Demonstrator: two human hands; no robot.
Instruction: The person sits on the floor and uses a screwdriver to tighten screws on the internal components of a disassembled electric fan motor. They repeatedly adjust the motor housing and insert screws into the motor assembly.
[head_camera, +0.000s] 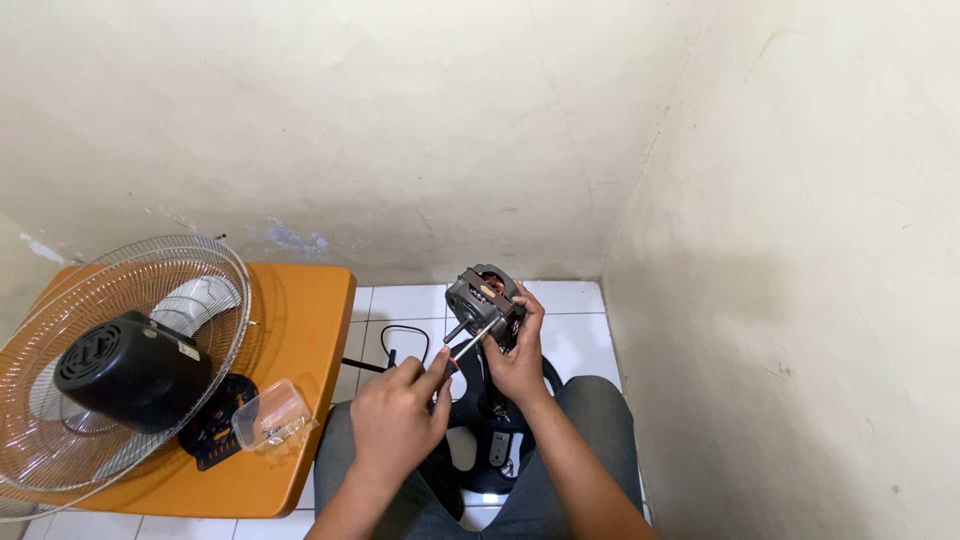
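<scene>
Head view: right hand (518, 362) grips dark grey metal fan motor (485, 300) above the lap; left hand (397, 420) pinches thin red-collared screwdriver (470, 345), tip at the motor. Black fan base (490, 440) between knees, mostly hidden.

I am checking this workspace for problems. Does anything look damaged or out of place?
Yes. The fan is in pieces: its motor is out, held in the right hand, while the wire guard rests on the orange table. The wall has flaked paint.

A fan motor (485, 303) is held right of the table (300, 340), which bears a fan grille (120, 350).
</scene>
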